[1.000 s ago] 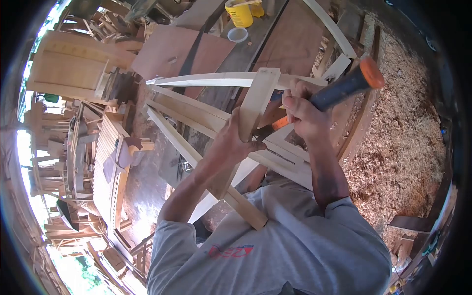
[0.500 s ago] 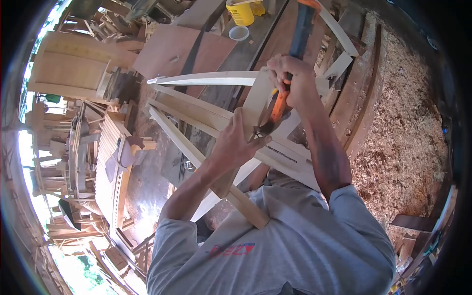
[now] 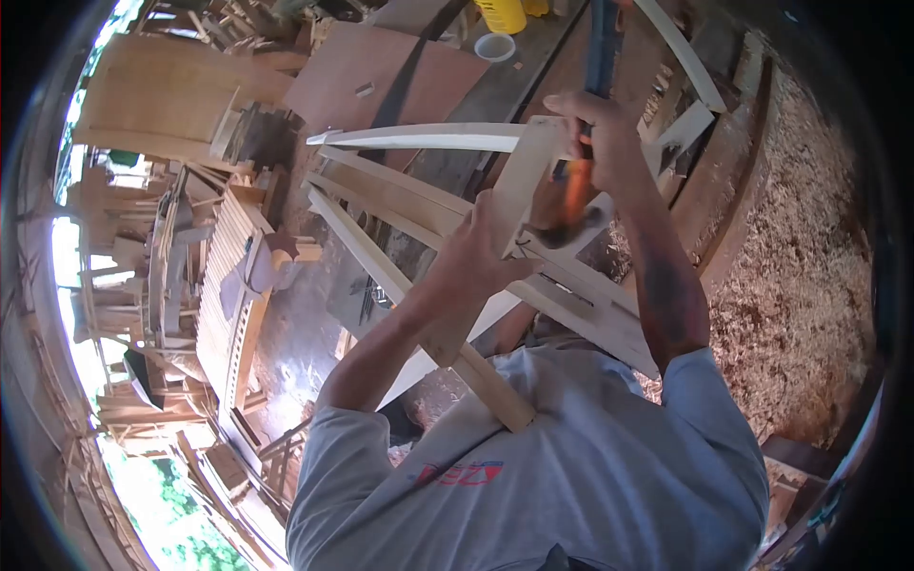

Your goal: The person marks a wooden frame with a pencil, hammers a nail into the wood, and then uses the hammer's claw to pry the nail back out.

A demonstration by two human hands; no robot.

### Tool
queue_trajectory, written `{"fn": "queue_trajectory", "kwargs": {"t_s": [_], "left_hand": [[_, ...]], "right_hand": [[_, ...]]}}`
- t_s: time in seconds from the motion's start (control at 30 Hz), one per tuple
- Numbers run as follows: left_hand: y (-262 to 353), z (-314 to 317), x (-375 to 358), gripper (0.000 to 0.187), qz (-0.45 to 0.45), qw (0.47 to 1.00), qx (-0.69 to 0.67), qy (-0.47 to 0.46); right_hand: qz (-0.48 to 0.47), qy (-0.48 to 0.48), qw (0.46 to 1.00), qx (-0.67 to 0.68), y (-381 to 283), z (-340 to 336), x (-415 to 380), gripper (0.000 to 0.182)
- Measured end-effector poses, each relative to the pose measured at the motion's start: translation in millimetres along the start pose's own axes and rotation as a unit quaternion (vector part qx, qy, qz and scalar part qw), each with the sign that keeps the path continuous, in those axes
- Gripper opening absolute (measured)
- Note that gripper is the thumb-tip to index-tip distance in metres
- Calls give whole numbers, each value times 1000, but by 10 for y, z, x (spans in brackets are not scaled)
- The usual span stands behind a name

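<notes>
A hammer (image 3: 600,62) with a black and orange handle is held in my right hand (image 3: 607,143), its fingers wrapped round the handle. The hammer's head, blurred, hangs just right of a pale flat board (image 3: 533,162). My left hand (image 3: 481,252) grips this board, thumb on its right side near a small nail. The board lies across a frame of pale wooden pieces, with a curved piece (image 3: 428,136) at the top and a straight bar (image 3: 367,243) running down toward my shirt.
A yellow bucket (image 3: 502,14) and a white lid (image 3: 495,47) are at the top. Wood shavings (image 3: 790,247) cover the floor at right. Slatted woodwork (image 3: 228,295) and stacked timber stand at left, and a reddish sheet (image 3: 381,81) lies beyond the frame.
The hammer's head has swung away from the board, to the right. The whole view has shifted, so the frame and both arms appear a little further right.
</notes>
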State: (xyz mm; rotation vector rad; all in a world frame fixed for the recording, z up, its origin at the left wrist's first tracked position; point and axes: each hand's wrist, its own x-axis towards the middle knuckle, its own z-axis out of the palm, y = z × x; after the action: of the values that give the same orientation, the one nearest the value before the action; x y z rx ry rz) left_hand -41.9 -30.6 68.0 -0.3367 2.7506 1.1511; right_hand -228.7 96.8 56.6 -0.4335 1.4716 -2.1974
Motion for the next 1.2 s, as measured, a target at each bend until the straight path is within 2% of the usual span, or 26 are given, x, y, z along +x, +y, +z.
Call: {"fn": "queue_trajectory", "kwargs": {"t_s": [0.03, 0.07, 0.13, 0.17, 0.23, 0.27, 0.3, 0.33, 0.4, 0.47, 0.57, 0.6, 0.67, 0.7, 0.73, 0.77, 0.8, 0.83, 0.87, 0.93, 0.97, 1.0, 1.07, 1.1, 1.13, 1.2], "left_hand": [[20, -32, -8, 99, -4, 1000, -2, 10], [52, -48, -14, 100, -28, 999, -15, -5], [77, -65, -12, 102, -46, 998, -32, -20], [82, -71, -10, 101, -41, 998, -33, -22], [79, -64, 13, 100, -25, 998, -38, -32], [58, -63, 16, 99, -31, 998, -36, -29], [40, -56, 26, 99, -39, 998, -32, -26], [27, -40, 37, 99, -35, 998, -32, -32], [4, -25, 41, 96, -57, 998, -19, -20], [18, -30, 39, 96, -60, 998, -7, -25], [62, -52, 39, 96, -72, 997, -4, -27], [79, -62, 22, 96, -79, 996, -11, -30], [115, -73, -4, 95, -86, 996, -6, -28], [126, -74, 26, 95, -83, 996, 1, -24], [103, -67, 40, 95, -79, 997, 0, -25], [56, -55, 27, 95, -75, 997, -5, -28], [50, -50, 27, 95, -71, 997, -9, -30], [62, -56, 40, 95, -69, 997, -11, -30], [94, -83, 46, 93, -63, 997, -30, -44], [63, -113, 34, 91, -67, 996, -48, -47], [12, -70, 33, 88, -49, 998, -42, -29], [-19, -44, 25, 85, -32, 999, -35, -11], [-15, -71, 5, 85, -29, 999, -29, 1], [-7, -90, 21, 88, -35, 998, -46, -21], [-1, -103, 30, 92, -38, 996, -63, -46], [-77, -107, 36, 92, -3, 998, -50, -47]], "right_hand": [[55, -20, 997, -59, -48, -112, 18, 21], [55, -30, 996, -61, -59, -157, -24, 21], [-99, -9, 956, -276, -138, -242, -252, 16], [-99, -6, 954, -283, -113, -384, -342, 16], [-220, 113, 884, -396, -20, -655, -520, 20], [-219, 121, 881, -402, -14, -712, -586, 20], [-256, 205, 936, -130, -23, -722, -639, 22], [-276, 270, 909, 155, -12, -722, -700, 24], [-262, 282, 914, 124, 229, -718, -868, 29], [-288, 137, 946, -52, 589, -727, -983, 27], [-257, 96, 945, -179, 907, -714, -1085, 26], [-254, 92, 946, -179, 844, -696, -1116, 26], [-116, -2, 925, -362, 574, -652, -1194, 31], [-147, -34, 903, -403, 488, -640, -1202, 35], [-148, -32, 901, -406, 436, -662, -1226, 35], [-22, -113, 942, -316, 395, -693, -1271, 34], [104, -190, 952, -216, 354, -711, -1307, 33], [142, -225, 923, -277, 292, -705, -1317, 33], [142, -227, 922, -279, 313, -721, -1357, 33], [138, -227, 947, -180, 467, -785, -1443, 33], [207, -207, 952, -91, 560, -838, -1449, 34], [209, -221, 949, -88, 549, -900, -1404, 34], [426, -209, 878, 62, 474, -977, -1290, 26], [457, -175, 865, 113, 478, -914, -1287, 33], [455, -176, 866, 113, 492, -783, -1294, 33], [418, -139, 880, -177, 580, -496, -1339, 49]]}}
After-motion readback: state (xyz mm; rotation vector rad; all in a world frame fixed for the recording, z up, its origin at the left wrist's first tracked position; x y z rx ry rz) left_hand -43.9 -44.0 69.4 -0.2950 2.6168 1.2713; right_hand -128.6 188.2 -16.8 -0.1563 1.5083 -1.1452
